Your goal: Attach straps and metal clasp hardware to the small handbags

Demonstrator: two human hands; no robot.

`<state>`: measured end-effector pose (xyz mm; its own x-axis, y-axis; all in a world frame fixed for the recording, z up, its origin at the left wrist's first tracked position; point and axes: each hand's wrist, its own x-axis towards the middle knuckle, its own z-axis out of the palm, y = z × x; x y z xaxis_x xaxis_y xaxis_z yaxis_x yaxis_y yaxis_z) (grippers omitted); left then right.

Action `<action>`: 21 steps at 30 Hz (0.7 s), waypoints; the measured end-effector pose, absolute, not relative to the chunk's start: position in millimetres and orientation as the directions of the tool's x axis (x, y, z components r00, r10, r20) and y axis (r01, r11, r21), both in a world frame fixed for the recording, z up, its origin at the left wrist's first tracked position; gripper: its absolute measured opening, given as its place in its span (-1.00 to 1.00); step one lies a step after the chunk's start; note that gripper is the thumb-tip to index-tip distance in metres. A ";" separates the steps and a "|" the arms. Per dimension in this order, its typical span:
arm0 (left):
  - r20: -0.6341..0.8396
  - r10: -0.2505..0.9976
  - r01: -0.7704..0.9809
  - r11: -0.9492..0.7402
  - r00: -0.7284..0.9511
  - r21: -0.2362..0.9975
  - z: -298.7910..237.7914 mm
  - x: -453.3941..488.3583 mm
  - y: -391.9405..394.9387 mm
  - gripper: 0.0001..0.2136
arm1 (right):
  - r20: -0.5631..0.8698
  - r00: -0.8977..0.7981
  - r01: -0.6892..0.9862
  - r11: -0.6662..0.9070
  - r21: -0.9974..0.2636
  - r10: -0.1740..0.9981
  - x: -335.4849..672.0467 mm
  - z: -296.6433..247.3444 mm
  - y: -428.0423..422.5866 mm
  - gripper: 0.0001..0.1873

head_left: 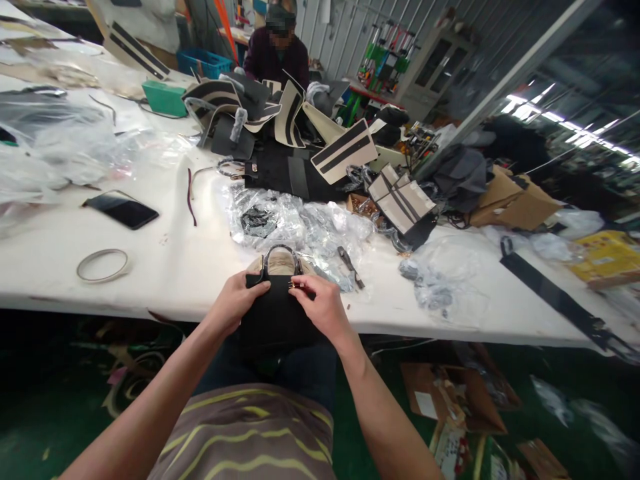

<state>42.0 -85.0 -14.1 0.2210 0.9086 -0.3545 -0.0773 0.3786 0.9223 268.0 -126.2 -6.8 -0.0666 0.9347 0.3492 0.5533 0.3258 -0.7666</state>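
A black handbag panel (277, 310) with a looped handle (281, 250) is held at the table's front edge, above my lap. My left hand (237, 300) grips its upper left corner, the thumb lying on the black face. At the upper right, my right hand (317, 303) pinches a small shiny metal piece (293, 285) near the foot of the handle; its exact kind is too small to make out. Just beyond the handle lie clear plastic bags (300, 223) of parts, with a dark hand tool (351, 267), perhaps pliers, to their right.
A phone (123, 209) and a ring of tape (103, 265) lie on the white table (165, 280) at left. Striped bag pieces (345, 152) are heaped at the back, before a seated person (279, 50). A black strap (550, 287) lies right; cardboard boxes (453, 393) stand below.
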 end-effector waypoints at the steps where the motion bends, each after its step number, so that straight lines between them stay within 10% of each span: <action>1: -0.348 0.914 -0.068 0.369 0.208 0.927 -14.6 42.1 -85.0 -0.57 | 0.364 -0.104 0.577 0.354 -0.736 0.926 267.2 -5.2 -124.6 -0.80; 21: -0.219 0.973 0.057 0.215 0.067 0.975 -29.5 45.4 -84.4 -0.58 | 0.421 -0.148 0.685 0.400 -0.609 0.895 268.4 -15.4 -120.3 -0.80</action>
<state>45.4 -84.4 -29.5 0.0674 0.9735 -0.2186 0.0568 0.2150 0.9750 268.4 -120.3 -15.4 -0.1480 0.8950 0.4209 0.6854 0.3996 -0.6088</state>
